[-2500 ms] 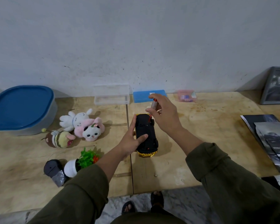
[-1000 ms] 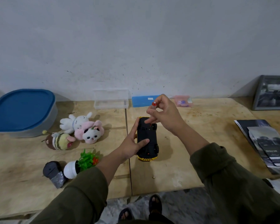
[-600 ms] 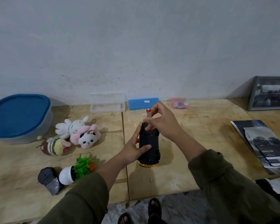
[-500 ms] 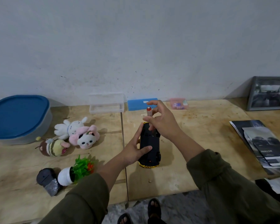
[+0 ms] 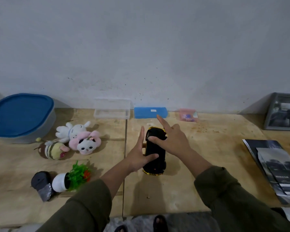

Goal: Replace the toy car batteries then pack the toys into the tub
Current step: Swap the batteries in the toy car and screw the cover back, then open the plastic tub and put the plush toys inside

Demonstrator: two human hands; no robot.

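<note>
The toy car (image 5: 155, 153) lies upside down on the wooden table (image 5: 208, 164), black underside up, gold trim at both ends. My left hand (image 5: 137, 158) grips its left side, thumb laid across the underside. My right hand (image 5: 172, 141) rests over the car's far end, thumb pressing on the underside, index finger stretched out, fingers apart. No battery shows in either hand. The grey tub (image 5: 22, 118) with its blue lid on stands at the far left. A white bunny plush (image 5: 74, 131), a pink plush (image 5: 87, 143) and a bee plush (image 5: 54, 149) lie between tub and car.
A small white pot with a green plant (image 5: 69, 179) and a dark grey object (image 5: 40, 183) lie front left. Along the wall stand a clear box (image 5: 112, 110), a blue box (image 5: 150, 112) and a pink box (image 5: 187, 115). Right: a picture frame (image 5: 283, 112) and magazines (image 5: 274, 168).
My right hand held a small red-tipped battery above the car's far end; now it has come down onto the underside with fingers spread, and the battery is out of sight. The left hand kept its grip.
</note>
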